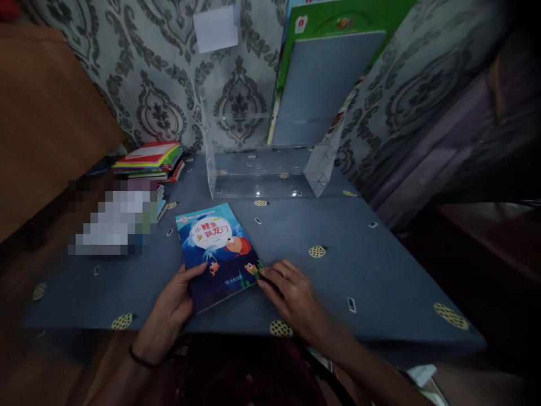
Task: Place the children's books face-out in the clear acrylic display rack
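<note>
A blue children's picture book (215, 248) with orange fish and Chinese lettering on its cover lies tilted in front of me, near the table's front edge. My left hand (175, 299) grips its lower left side, thumb flat on the cover and the other fingers hidden beneath. At the lower right corner, my right hand (291, 293) pinches the book's edge between thumb and fingers. Just beyond the book stands a clear acrylic rack (260, 183) with its shelf facing me.
A blue cloth (321, 293) with pineapple prints covers the table. To the left are stacked books (147, 158) and a blurred-out pile (114, 223). A large green-bordered board (329, 84) leans on the patterned wall behind the rack. Dark curtains (443, 124) hang at right.
</note>
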A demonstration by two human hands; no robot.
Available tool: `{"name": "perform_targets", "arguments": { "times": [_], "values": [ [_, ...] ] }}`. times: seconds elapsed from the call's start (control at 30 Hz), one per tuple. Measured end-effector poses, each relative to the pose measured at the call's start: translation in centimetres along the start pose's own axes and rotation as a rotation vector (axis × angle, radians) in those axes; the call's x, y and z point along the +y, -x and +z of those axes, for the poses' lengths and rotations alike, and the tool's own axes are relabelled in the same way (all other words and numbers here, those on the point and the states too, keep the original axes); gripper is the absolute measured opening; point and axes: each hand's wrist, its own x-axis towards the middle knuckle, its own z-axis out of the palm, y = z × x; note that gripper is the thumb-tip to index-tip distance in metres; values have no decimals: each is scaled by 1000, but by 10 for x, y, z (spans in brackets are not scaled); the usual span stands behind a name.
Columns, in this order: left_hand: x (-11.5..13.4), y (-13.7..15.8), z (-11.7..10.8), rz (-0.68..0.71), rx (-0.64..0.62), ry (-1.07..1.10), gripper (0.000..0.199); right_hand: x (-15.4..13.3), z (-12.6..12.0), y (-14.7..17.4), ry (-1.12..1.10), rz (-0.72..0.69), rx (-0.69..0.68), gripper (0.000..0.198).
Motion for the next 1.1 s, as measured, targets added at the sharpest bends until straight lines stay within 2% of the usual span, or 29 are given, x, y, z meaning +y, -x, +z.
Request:
{"name": "perform_targets", "arguments": {
  "times": [0.17,0.3,0.4,0.47,0.53,0.67,0.83,0.93,1.1],
  "values": [
    [0,5,5,17,72,42,47,6,-1,-14,-256,198,3,20],
    [-3,6,6,46,-13,54,54,12,2,-27,-498,392,-13,32],
    [-3,4,3,70,-58,72,57,17,5,-38,-735,490,-1,36],
    [-1,2,1,81,-78,77,58,20,5,-46,-902,532,-30,46],
    [3,1,0,93,-116,77,61,21,3,-55,-1063,539,-127,50],
    [15,-1,0,103,-250,61,65,28,-3,-71,-1271,507,-311,44],
    [29,-4,3,110,-371,33,55,42,-9,-86,-1243,399,-440,51],
    [32,-9,6,121,-409,17,56,43,-19,-96,-1217,341,-388,50],
    [35,-16,15,124,-458,-54,52,43,-33,-104,-1234,350,-280,48]
  ]
}}
